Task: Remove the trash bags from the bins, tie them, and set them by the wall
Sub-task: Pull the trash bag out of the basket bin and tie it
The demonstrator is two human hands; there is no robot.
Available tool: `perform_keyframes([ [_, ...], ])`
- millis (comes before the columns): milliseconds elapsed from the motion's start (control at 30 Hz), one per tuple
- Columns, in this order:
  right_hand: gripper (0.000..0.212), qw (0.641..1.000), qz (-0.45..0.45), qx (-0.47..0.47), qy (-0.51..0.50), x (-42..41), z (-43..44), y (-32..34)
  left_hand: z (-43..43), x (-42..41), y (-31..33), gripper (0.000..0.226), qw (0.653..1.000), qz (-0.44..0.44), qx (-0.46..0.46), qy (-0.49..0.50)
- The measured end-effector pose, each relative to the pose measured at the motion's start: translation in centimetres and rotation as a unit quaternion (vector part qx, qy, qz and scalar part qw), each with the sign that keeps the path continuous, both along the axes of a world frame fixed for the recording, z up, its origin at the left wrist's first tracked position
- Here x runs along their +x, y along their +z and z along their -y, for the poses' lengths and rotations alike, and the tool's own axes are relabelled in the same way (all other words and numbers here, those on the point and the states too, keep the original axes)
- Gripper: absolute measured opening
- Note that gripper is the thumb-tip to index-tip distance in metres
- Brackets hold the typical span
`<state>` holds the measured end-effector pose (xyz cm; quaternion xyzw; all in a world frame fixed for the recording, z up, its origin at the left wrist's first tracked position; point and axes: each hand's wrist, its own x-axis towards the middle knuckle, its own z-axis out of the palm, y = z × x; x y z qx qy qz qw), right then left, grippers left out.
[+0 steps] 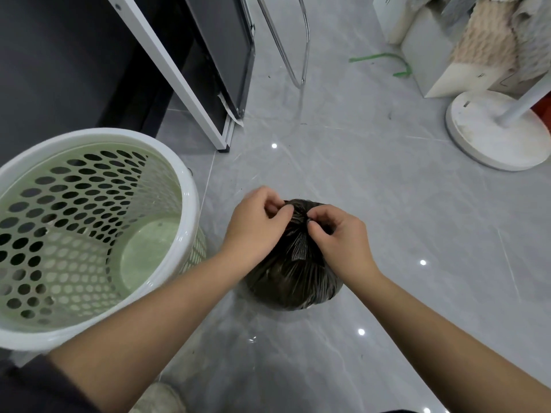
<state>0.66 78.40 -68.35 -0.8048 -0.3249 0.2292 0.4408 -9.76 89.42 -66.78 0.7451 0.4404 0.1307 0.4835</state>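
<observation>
A full black trash bag (293, 281) sits on the grey tiled floor in the middle of the view, its top gathered into a bunch. My left hand (256, 225) pinches the gathered neck from the left. My right hand (340, 234) pinches it from the right, fingers closed on the plastic. To the left stands a pale green perforated bin (185, 186) with a white rim, with no bag inside.
A dark cabinet and a white frame (179, 76) rise at the back left. A chrome chair leg (301, 55) stands behind the bag. At the right are a round white stand base (489, 138), a white box (441, 61) and green tape (384, 59) on the floor.
</observation>
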Motion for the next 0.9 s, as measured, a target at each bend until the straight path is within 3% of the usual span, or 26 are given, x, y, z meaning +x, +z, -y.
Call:
perform_keyframes([
  [67, 0.015, 0.999, -0.018, -0.004, -0.026, 0.0, 0.0, 0.2, 0.8, -0.9, -0.1, 0.009, 0.988, 0.03, 0.15, -0.011],
  [133, 0.013, 0.999, -0.026, -0.005, -0.045, 0.0, -0.1, 0.4, 1.7, -1.3, -0.5, 0.01, 0.978, 0.021, 0.199, -0.062],
  [233, 0.012, 0.997, -0.037, -0.006, -0.06, -0.2, -0.1, 0.6, 2.5, -0.7, -1.3, 0.007, 0.979, -0.007, 0.184, -0.084],
  [467, 0.01, 0.995, -0.067, -0.008, -0.077, 0.1, 0.3, 0.8, 3.2, 0.3, -1.7, 0.001, 0.99, 0.038, 0.131, -0.048],
  [600, 0.007, 0.992, -0.103, 0.002, -0.069, 0.0, 0.7, 0.6, 3.3, 0.6, -1.2, 0.016, 0.995, 0.046, 0.085, -0.007],
  [733, 0.019, 0.991, -0.131, 0.012, -0.023, 0.4, 1.1, 1.1, 2.7, 0.7, -1.0, 0.012, 0.995, 0.044, 0.078, -0.036],
  [900, 0.017, 0.971, -0.233, -0.02, 0.049, 1.1, 1.5, 1.4, 1.9, 0.6, -1.0, 0.014, 0.992, 0.018, 0.073, -0.104],
])
